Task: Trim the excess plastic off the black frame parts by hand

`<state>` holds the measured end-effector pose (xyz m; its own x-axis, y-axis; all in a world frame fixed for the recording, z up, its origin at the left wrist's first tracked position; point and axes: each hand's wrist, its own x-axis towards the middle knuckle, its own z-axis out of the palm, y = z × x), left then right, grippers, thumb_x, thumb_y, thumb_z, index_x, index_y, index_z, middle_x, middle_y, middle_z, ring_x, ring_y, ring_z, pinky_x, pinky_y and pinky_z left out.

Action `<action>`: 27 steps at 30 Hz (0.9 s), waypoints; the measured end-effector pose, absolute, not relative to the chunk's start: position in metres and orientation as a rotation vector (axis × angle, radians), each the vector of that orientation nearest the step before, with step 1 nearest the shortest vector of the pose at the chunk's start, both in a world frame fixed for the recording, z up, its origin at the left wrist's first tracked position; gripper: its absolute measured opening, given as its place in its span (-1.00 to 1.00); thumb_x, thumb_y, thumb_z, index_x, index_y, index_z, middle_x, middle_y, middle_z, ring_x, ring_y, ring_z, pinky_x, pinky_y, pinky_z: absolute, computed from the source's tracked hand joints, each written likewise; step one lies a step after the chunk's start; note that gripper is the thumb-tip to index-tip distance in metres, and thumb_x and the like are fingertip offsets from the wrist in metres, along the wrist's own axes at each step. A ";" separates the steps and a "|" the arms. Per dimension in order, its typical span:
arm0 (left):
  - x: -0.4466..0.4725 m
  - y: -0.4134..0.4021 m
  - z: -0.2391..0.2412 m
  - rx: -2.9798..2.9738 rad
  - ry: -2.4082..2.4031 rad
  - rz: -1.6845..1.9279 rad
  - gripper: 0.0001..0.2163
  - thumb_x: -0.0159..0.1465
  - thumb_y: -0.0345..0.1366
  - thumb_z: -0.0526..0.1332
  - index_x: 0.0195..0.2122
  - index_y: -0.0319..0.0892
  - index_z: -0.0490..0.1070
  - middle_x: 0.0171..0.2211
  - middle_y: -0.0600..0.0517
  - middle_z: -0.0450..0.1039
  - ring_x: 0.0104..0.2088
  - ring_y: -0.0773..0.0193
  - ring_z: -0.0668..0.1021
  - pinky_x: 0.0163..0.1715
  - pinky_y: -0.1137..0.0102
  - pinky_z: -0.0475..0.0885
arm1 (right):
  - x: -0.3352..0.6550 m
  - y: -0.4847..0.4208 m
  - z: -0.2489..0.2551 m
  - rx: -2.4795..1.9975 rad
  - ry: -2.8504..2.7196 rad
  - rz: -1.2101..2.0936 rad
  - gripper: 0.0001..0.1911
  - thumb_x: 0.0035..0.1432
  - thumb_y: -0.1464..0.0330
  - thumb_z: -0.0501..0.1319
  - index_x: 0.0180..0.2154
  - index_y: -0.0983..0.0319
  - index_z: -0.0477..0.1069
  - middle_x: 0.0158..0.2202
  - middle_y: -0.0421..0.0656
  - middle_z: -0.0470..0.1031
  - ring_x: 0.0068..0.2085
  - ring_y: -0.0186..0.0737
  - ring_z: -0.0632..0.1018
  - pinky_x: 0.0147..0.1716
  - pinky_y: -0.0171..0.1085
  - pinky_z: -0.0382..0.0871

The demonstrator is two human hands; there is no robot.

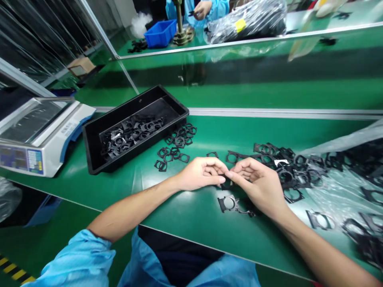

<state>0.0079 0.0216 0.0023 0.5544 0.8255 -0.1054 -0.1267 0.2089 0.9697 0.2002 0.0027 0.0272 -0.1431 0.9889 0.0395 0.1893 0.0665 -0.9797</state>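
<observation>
My left hand [201, 173] and my right hand [259, 184] meet above the green table, fingertips almost touching. Both are closed in a pinch on a small black plastic part [226, 184], mostly hidden by the fingers. Just below them on the table lies a black plastic frame with a round hole [229, 203], with a narrow jointed piece at its right. Beyond the right hand spreads a heap of black ring-shaped plastic frames [295, 171]. Left of my left hand are several loose square ring pieces [169, 154].
A black tray [137, 153] holding many small black parts stands at left centre, beside a weighing scale [48, 135]. Clear plastic sheeting [332, 191] lies under parts at right. Behind a partition, a co-worker's hand [202, 10] shows near a blue bin [160, 33].
</observation>
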 end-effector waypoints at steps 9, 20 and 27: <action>0.008 0.024 0.005 0.978 0.819 0.942 -0.66 0.04 -0.20 0.53 -0.32 -0.25 0.44 -0.39 0.07 0.52 -0.40 0.34 0.65 -0.28 0.44 0.56 | 0.203 0.002 0.021 -1.209 -1.651 1.041 -0.65 0.14 0.02 0.36 -0.37 0.17 0.57 -0.37 -0.12 0.62 -0.33 -0.12 0.63 -0.30 -0.22 0.55; 0.011 0.020 0.003 0.959 0.875 0.962 -0.60 -0.09 -0.15 0.59 -0.37 -0.29 0.53 -0.45 0.01 0.62 -0.42 0.28 0.67 -0.28 0.40 0.58 | 0.204 0.000 0.025 -1.176 -1.616 1.091 -0.67 0.15 0.06 0.37 -0.41 0.18 0.55 -0.44 -0.15 0.55 -0.45 -0.22 0.57 -0.43 -0.28 0.49; 0.014 0.016 0.004 0.800 0.803 0.923 -0.58 -0.11 -0.17 0.61 -0.32 -0.29 0.54 -0.42 -0.01 0.64 -0.42 0.23 0.69 -0.30 0.35 0.61 | 0.203 -0.003 0.028 -1.141 -1.497 1.187 -0.67 0.11 0.06 0.41 -0.40 0.20 0.56 -0.42 -0.16 0.52 -0.44 -0.24 0.55 -0.42 -0.27 0.49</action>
